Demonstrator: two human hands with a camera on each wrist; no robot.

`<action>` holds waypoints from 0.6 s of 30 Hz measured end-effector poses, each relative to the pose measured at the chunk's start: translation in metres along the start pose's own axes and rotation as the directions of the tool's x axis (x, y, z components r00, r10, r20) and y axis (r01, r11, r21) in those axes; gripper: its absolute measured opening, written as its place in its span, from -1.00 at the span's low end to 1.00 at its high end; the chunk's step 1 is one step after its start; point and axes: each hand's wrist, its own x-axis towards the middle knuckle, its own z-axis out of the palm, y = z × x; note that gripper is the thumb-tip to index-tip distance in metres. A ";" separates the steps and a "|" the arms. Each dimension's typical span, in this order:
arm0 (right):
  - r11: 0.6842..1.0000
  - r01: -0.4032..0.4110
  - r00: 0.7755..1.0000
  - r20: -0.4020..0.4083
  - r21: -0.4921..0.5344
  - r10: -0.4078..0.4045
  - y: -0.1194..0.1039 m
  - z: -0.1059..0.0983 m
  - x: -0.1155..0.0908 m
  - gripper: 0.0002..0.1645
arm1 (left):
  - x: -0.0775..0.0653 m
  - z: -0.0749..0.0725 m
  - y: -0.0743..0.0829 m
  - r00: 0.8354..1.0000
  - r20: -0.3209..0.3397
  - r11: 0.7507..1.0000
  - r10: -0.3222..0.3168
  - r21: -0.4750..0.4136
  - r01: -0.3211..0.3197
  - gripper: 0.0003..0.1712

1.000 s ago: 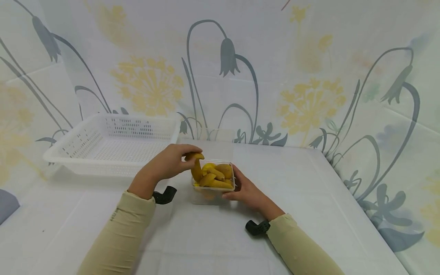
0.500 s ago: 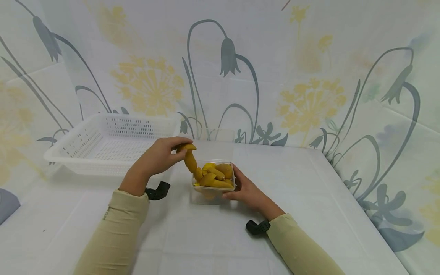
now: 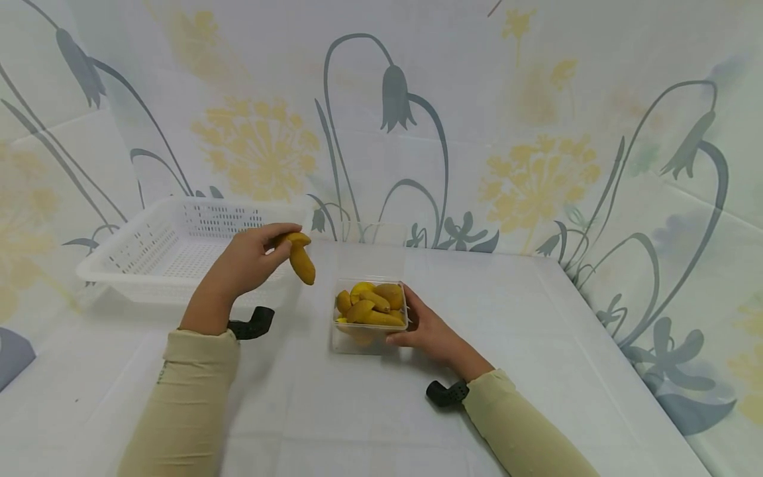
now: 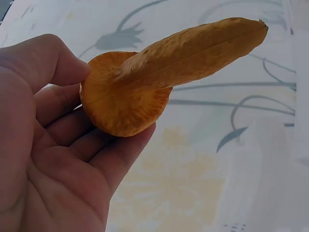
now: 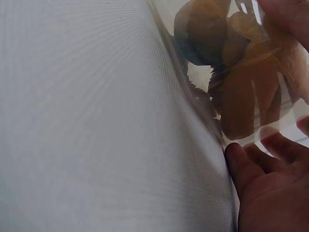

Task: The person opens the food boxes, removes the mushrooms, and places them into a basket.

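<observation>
My left hand (image 3: 241,262) pinches a yellow-orange mushroom (image 3: 302,265) by its cap, in front of the basket's right end. Its stem points down and to the right in the head view. Up close in the left wrist view, thumb and fingers hold the edge of the round cap (image 4: 125,104), and the thick stem juts away. With my right hand (image 3: 426,332) I grip the right side of a clear plastic box (image 3: 352,342) on the table. Several more yellow mushrooms (image 3: 374,302) fill it. The right wrist view shows mushrooms (image 5: 246,92) through the clear wall.
A white perforated basket (image 3: 173,291) stands at the back left of the white-covered table (image 3: 357,411). Behind the box its clear lid (image 3: 371,262) stands raised. A flower-printed cloth (image 3: 465,165) hangs along the back. Something grey (image 3: 13,358) lies at the left edge.
My left hand has lifted the mushroom away from the box and carried it left and back toward the basket. The right hand and the box have stayed in place.
</observation>
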 end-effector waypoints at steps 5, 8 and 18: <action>1.000 0.002 1.000 -0.004 -0.001 -0.002 0.001 0.000 0.001 0.37 | -0.004 -0.009 -0.006 0.999 -0.034 0.999 -0.033 -0.013 0.033 -0.54; 1.000 0.003 1.000 -0.003 0.000 -0.003 0.000 0.001 0.002 0.39 | -0.006 -0.014 -0.009 0.997 -0.053 0.998 -0.057 -0.023 0.056 -0.52; 0.999 0.013 1.000 0.011 0.033 -0.013 -0.004 0.004 0.002 0.42 | -0.010 -0.024 -0.023 0.984 -0.115 0.991 -0.135 -0.001 0.136 -0.43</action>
